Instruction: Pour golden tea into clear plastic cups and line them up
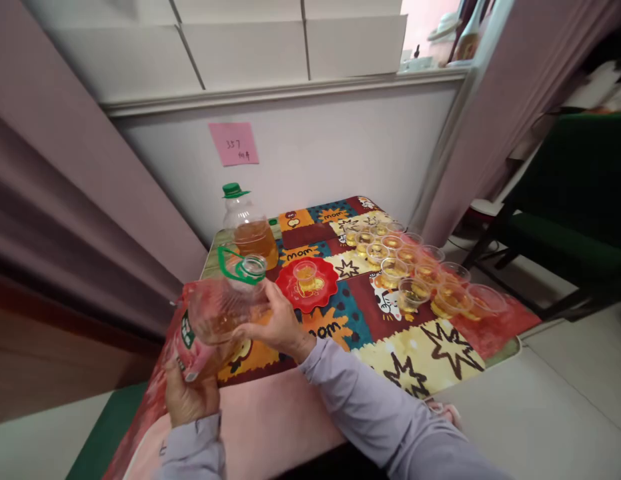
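A large clear plastic bottle [215,313] with a green handle ring at its uncapped neck is tilted above the table's near left, some amber liquid inside. My left hand [190,397] cups it low down, around the pink label. Higher up, my right hand [277,323] grips its side below the neck. Just beyond the neck, one small clear cup [305,275] of yellow liquid sits on a red scalloped plate [331,291]. Behind stands a second big bottle [255,233], green-capped and partly filled with amber liquid.
Several clear cups [394,270] of yellow liquid stand close together in rows on the right of the patterned tablecloth [350,333]. A small green cap [273,222] lies near the back. A dark green chair [570,220] stands to the right; curtains hang at both sides.
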`<state>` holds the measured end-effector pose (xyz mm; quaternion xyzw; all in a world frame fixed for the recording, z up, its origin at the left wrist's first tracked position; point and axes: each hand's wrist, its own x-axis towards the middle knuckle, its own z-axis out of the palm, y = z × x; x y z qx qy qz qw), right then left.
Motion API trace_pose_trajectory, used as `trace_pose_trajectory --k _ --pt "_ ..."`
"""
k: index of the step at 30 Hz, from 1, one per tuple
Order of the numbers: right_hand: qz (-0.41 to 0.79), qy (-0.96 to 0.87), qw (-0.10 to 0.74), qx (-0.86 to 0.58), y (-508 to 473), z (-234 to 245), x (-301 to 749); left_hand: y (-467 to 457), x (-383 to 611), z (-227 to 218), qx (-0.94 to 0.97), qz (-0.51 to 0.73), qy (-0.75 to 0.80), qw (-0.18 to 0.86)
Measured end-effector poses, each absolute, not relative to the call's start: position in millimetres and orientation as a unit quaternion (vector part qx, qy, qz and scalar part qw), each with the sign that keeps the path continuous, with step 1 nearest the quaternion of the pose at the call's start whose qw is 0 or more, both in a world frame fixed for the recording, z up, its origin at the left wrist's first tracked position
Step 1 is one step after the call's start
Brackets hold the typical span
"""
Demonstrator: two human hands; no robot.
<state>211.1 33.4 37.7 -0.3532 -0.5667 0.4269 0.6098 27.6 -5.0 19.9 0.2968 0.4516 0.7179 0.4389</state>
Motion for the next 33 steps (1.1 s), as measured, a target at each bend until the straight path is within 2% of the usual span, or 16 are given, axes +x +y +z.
trace_pose_trajectory --k 7,12,15,18,21,25,33 --pt "0.391 -0.705 0.51 -0.3 31 57 255 -7 28 17 0.286 0.738 0.423 0.441" --pt "0.231 -0.733 0.463 -0.441 49 73 349 -4 24 8 0.213 0.768 0.412 0.443" --pt "0.122 -0.754 0.333 -0.553 67 83 389 -5 22 6 0.236 0.767 0.402 0.441" --pt "0.104 -0.781 0.189 -0.586 77 91 389 -8 20 5 0.238 0.762 0.401 0.45" --pt "0.099 -0.787 0.116 -0.598 79 93 360 -9 18 4 0.238 0.759 0.399 0.456" --pt "0.069 -0.763 0.075 -0.638 83 92 325 -10 17 4 0.263 0.749 0.411 0.449" --pt "0.054 -0.757 0.084 -0.646 92 88 316 -5 15 0 0.253 0.753 0.424 0.435"
